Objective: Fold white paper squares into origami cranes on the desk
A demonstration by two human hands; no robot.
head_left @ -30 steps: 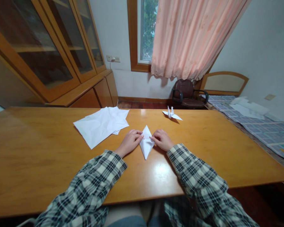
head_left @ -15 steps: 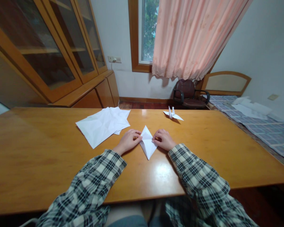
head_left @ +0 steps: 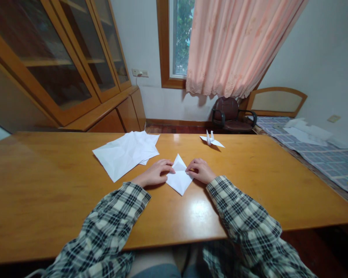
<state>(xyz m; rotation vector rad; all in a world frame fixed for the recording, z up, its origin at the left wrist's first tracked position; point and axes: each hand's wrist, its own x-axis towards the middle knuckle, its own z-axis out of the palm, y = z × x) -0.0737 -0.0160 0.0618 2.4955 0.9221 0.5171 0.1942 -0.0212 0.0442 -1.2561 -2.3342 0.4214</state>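
A white folded paper (head_left: pixel 179 181), diamond-shaped with a crease across its middle, lies on the wooden table in front of me. My left hand (head_left: pixel 156 173) is at its left corner, thumb and fingers closed on the edge. On the opposite side my right hand (head_left: pixel 201 171) pinches the right edge, fingers curled. Farther back to the right stands a white paper crane (head_left: pixel 211 139) with spread wings. Left of my left hand lies a loose pile of creased white paper sheets (head_left: pixel 124 152).
The wooden table (head_left: pixel 60 193) spans the view, its front edge close to my lap. Beyond it are a glass-door cabinet (head_left: pixel 75 65) at left, a brown armchair (head_left: pixel 232 116), a pink curtain (head_left: pixel 232 46) and a bed (head_left: pixel 310 146) with a checked cover at right.
The folded paper's left side has opened outward, making its lower part wider. My left hand has shifted slightly left and down with it; my right hand has barely moved.
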